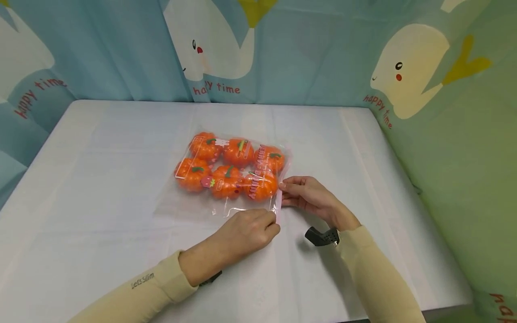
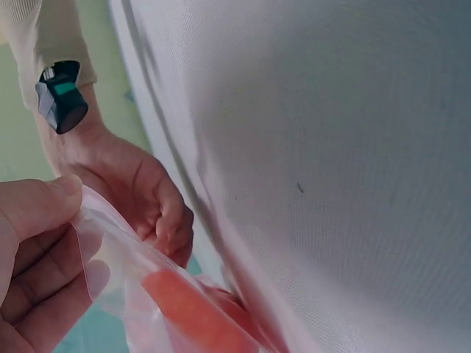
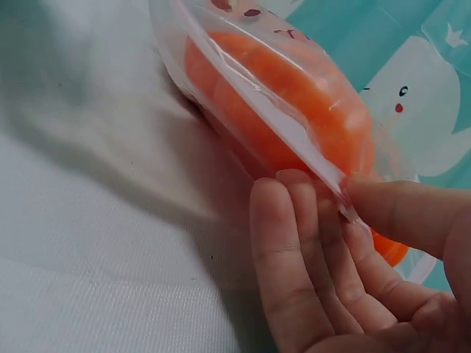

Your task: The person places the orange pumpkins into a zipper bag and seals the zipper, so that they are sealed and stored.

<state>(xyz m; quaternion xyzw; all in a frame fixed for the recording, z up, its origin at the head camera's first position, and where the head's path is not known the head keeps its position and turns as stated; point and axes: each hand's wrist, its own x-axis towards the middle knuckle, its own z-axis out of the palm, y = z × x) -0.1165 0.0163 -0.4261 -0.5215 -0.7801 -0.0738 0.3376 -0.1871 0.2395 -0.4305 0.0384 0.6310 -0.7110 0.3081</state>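
Note:
A clear printed plastic bag (image 1: pixel 218 208) with a pink strip along its right edge lies on the table. Several orange toy pumpkins (image 1: pixel 227 181) with green stems sit inside it in two rows. At the bag's near right corner, my left hand (image 1: pixel 248 231) pinches the edge between thumb and fingers; the left wrist view shows the film (image 2: pixel 110 250) drawn up at the thumb tip. Farther up that same edge, my right hand (image 1: pixel 308 197) pinches the pink strip (image 3: pixel 283 129) between thumb and index finger, its other fingers extended beneath.
A white cloth (image 1: pixel 101 188) covers the table. Blue and green curtains (image 1: pixel 307 58) with whale prints hang behind it and along the right side. A black wrist device (image 1: pixel 322 236) is strapped at the right sleeve.

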